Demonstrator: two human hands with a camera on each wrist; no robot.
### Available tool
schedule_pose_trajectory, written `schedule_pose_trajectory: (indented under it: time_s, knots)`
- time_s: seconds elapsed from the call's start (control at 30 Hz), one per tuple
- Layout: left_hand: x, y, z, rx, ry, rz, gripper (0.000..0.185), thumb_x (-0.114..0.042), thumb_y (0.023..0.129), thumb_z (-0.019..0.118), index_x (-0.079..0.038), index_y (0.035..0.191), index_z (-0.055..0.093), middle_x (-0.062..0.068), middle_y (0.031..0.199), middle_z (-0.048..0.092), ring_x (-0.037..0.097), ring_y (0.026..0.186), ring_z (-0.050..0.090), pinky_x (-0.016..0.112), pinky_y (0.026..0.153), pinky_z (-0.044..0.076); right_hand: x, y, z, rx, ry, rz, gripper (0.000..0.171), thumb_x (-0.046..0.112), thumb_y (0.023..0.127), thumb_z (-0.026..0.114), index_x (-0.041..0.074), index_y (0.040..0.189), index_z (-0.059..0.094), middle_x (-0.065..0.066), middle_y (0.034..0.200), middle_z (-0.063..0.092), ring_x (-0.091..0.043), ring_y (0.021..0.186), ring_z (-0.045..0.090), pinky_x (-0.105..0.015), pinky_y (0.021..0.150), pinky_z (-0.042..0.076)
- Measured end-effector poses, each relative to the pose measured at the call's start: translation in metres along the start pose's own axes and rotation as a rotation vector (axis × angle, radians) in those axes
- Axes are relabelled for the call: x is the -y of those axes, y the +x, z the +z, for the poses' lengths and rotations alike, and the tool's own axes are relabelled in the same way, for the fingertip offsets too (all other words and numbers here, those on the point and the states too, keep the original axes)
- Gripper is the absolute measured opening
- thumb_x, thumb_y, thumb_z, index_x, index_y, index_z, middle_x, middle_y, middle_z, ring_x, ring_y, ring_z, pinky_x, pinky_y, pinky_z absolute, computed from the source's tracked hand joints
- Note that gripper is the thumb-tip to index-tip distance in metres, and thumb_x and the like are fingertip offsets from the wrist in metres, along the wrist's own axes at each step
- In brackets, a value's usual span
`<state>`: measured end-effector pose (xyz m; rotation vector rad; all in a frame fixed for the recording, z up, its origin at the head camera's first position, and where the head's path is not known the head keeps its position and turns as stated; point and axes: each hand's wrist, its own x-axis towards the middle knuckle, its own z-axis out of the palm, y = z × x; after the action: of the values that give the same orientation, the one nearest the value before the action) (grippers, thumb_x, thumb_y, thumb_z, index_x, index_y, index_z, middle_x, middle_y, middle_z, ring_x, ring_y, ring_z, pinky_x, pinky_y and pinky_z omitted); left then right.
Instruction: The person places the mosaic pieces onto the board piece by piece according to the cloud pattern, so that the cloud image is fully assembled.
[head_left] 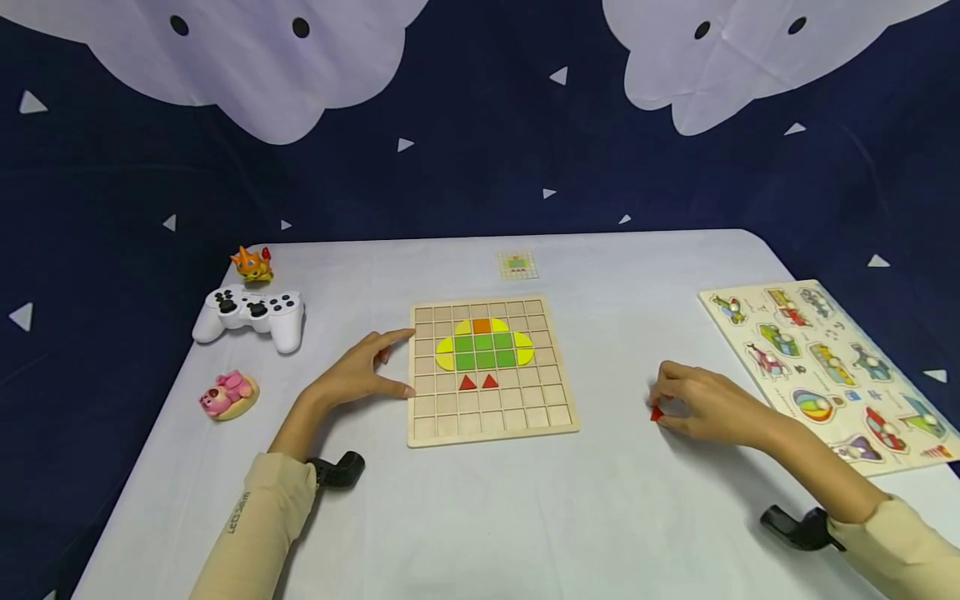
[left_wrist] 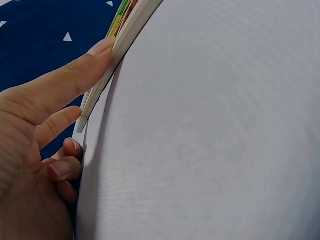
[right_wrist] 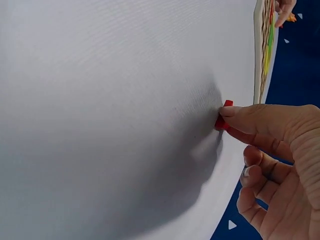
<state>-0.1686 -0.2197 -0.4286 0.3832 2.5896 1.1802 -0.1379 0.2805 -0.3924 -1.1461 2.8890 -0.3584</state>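
Right hand (head_left: 708, 408) pinches a small red wooden piece (head_left: 656, 413) at fingertip level on the white table (head_left: 615, 517), well right of the square wooden grid board (head_left: 491, 371). The piece's shape and long axis can't be told; too small in the head view, half hidden in the right wrist view (right_wrist: 223, 117). Left hand (head_left: 360, 375) is relaxed, fingers straight, with forefinger and thumb against the board's left edge. Bare table lies between piece and board. The left wrist view shows the fingertip (left_wrist: 102, 47) touching the board's rim (left_wrist: 107, 75). Only the head view shows the green, yellow, orange and red pattern, the vehicle peg puzzle (head_left: 828, 367) at the right edge and the white game controller (head_left: 251, 312) far left.
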Motion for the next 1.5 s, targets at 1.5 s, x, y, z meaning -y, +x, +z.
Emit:
schedule_pose_trajectory:
  time_s: [1.5]
  knots:
    - [0.001,0.001,0.001,0.007,0.009,-0.035,0.097,-0.030,0.070,0.090,-0.018,0.152,0.040,0.007,0.095,0.039,0.022,0.090,0.038,0.037,0.077,0.032,0.068,0.130,0.021,-0.056,-0.039,-0.251,0.013,0.021,0.078,0.080,0.012,0.086,0.077,0.003,0.081,0.050,-0.008,0.071,0.041,-0.027,0.067,0.039]
